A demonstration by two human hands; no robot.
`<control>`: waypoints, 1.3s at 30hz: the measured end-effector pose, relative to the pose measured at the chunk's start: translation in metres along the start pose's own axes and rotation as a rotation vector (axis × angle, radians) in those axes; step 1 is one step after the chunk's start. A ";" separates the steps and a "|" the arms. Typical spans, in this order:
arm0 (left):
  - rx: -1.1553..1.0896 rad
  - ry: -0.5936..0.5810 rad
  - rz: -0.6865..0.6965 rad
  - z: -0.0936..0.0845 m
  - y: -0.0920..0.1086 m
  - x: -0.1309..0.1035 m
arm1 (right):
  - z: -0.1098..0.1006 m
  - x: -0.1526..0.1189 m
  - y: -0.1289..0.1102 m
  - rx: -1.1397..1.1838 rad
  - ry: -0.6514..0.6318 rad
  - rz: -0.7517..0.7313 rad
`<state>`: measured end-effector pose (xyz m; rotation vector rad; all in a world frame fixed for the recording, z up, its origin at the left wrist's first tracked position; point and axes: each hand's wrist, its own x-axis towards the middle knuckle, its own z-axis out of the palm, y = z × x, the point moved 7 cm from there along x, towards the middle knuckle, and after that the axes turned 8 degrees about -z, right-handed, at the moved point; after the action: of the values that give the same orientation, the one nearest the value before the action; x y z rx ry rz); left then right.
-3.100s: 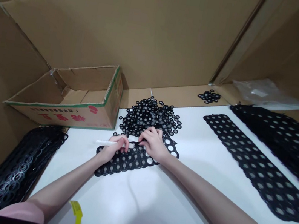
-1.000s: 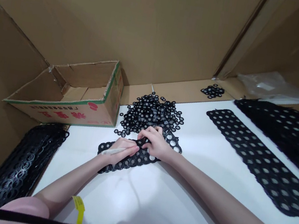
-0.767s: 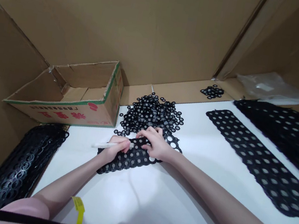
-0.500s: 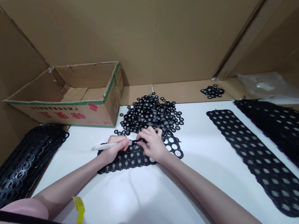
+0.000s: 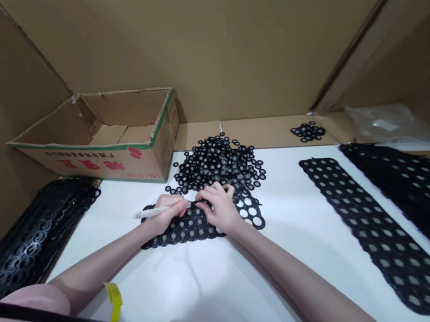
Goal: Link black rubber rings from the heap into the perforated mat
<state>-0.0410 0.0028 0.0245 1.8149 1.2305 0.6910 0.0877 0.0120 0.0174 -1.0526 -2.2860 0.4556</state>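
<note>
My left hand (image 5: 166,213) is closed around a white pen-like stick (image 5: 147,212), its tip end at the upper edge of a black sheet with rows of round holes (image 5: 187,230). Beside it my right hand (image 5: 220,208) pinches at the same edge with thumb and forefinger; what lies between those fingertips is too small to make out. On the left and middle of the sheet, most holes look filled with grey-centred discs, while larger white holes (image 5: 247,210) show at its right end. Just behind the hands is a heap of small black rings (image 5: 218,161).
An open cardboard box (image 5: 115,163) stands at the left rear. A stack of black perforated sheets (image 5: 29,234) lies left, and more dotted black sheets (image 5: 375,237) lie right. A few rings (image 5: 308,131) and a clear plastic bag (image 5: 398,124) are at the back.
Both hands stay at nearly the same spot on the sheet. The pen-like stick has tilted slightly, and the whole view has shifted a little.
</note>
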 end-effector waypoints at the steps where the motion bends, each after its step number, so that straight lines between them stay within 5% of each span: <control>1: 0.010 -0.007 0.003 0.001 0.000 0.000 | 0.001 0.000 0.000 -0.003 -0.004 -0.002; 20: 0.174 -0.193 0.045 0.011 0.004 0.006 | 0.001 0.001 -0.003 0.003 -0.022 -0.006; 25: 0.047 -0.099 -0.026 0.001 0.004 0.003 | -0.001 -0.003 -0.002 0.085 -0.052 -0.019; 28: 0.016 -0.040 0.045 -0.004 0.011 -0.006 | 0.001 -0.004 0.001 0.128 -0.081 -0.010; 39: 0.170 -0.189 0.168 0.010 0.024 -0.013 | 0.007 -0.006 0.006 0.224 -0.033 0.008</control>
<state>-0.0262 -0.0175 0.0402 2.0901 1.0469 0.5040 0.0900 0.0108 0.0073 -0.9490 -2.1986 0.7188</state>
